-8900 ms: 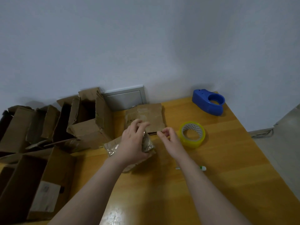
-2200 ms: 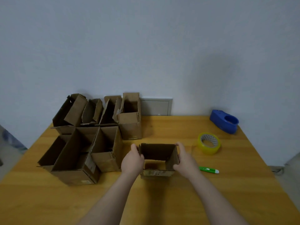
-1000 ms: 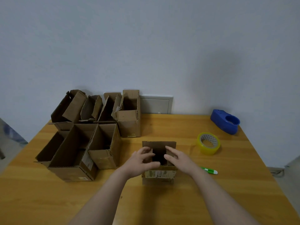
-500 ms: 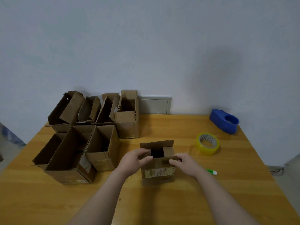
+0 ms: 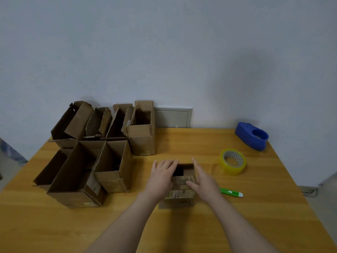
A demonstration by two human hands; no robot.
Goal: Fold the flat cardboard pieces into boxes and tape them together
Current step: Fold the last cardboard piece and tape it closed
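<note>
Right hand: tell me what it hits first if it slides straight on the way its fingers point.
Past the small box it presses, the right hand likely crosses bare table and first meets the grey wall panel, passing right of the tall open box; depth unclear.

Small box (image 5: 179,192): matt brown cardboard. Table (image 5: 255,207): glossy yellow wood. Tape roll (image 5: 232,161): shiny yellowish plastic. Dispenser (image 5: 251,136): smooth blue plastic.

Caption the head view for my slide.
Left hand and right hand press the top of a small cardboard box closed; yellow tape roll lies nearby.

Table (image 5: 182,227) holds boxes (image 5: 140,143), tape roll (image 5: 232,170), dispenser (image 5: 245,133), pen (image 5: 231,192)
</note>
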